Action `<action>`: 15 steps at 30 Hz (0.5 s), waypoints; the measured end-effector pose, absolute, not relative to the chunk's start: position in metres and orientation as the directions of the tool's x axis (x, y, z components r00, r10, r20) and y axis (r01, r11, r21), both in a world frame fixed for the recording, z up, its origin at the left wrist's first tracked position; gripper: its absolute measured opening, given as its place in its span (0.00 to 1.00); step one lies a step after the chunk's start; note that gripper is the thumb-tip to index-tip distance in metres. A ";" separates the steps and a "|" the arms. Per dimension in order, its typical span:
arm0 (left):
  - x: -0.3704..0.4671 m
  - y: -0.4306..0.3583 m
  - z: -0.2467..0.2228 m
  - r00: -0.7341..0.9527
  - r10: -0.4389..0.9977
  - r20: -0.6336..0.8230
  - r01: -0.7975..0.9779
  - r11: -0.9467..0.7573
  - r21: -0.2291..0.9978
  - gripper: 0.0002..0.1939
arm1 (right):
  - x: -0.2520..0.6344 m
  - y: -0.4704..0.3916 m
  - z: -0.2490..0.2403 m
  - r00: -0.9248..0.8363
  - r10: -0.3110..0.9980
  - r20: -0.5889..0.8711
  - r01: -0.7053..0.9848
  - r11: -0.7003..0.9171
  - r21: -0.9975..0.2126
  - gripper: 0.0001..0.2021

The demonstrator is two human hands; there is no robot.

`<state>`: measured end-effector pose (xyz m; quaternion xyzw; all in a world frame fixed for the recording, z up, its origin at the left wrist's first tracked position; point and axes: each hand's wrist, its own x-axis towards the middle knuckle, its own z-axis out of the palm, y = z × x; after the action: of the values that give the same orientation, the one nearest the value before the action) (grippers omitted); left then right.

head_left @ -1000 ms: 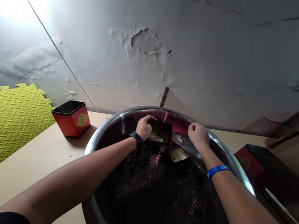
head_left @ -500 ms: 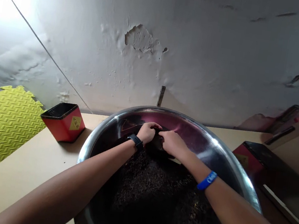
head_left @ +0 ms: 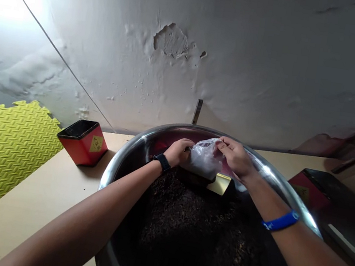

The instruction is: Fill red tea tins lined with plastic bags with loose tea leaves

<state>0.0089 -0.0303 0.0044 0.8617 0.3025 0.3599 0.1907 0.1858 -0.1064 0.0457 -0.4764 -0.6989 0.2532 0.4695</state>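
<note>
Between our 2 hands lies a clear plastic bag [head_left: 203,155], inside the far part of the metal basin [head_left: 116,159]. Our right hand [head_left: 234,158] pinches its right side; our left hand [head_left: 178,152] is closed at its left end, and we cannot tell whether those fingers grip the bag or the dark container [head_left: 195,178] below it. So our hands are a little apart, joined by the plastic. Just below and between them, a gold-coloured piece [head_left: 220,185] sits at the container's right. Nearer us, dark, loose leaf-like bits [head_left: 184,215] cover the basin's bottom.
</note>
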 end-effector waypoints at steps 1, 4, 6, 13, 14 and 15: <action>0.007 -0.030 0.006 0.564 0.641 0.521 0.391 -0.762 0.515 0.14 | 0.184 -0.112 0.051 -0.214 0.908 0.360 0.476 0.419 -0.773 0.15; 0.005 -0.032 0.009 0.542 0.641 0.543 0.441 -0.767 0.465 0.11 | 0.180 -0.125 0.059 -0.452 0.890 0.065 0.683 0.392 -0.616 0.14; 0.005 -0.034 0.010 0.484 0.641 0.596 0.467 -0.765 0.443 0.13 | 0.179 -0.129 0.056 -0.477 0.879 -0.025 0.773 0.406 -0.487 0.10; 0.011 -0.043 0.014 0.451 0.583 0.676 0.414 -0.807 0.421 0.12 | 0.179 -0.121 0.039 -0.439 0.893 0.099 0.889 0.448 -0.096 0.10; 0.012 -0.045 0.015 0.465 0.592 0.658 0.411 -0.803 0.432 0.12 | 0.178 -0.120 0.038 -0.440 0.889 0.129 0.887 0.453 -0.093 0.12; 0.013 -0.046 0.015 0.472 0.607 0.639 0.420 -0.792 0.443 0.11 | 0.177 -0.120 0.038 -0.439 0.884 0.158 0.885 0.456 -0.094 0.13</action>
<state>0.0129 -0.0457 0.0154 0.8504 0.3020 0.4159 0.1126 0.1772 -0.1195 0.0378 -0.5214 -0.8483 -0.0011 0.0923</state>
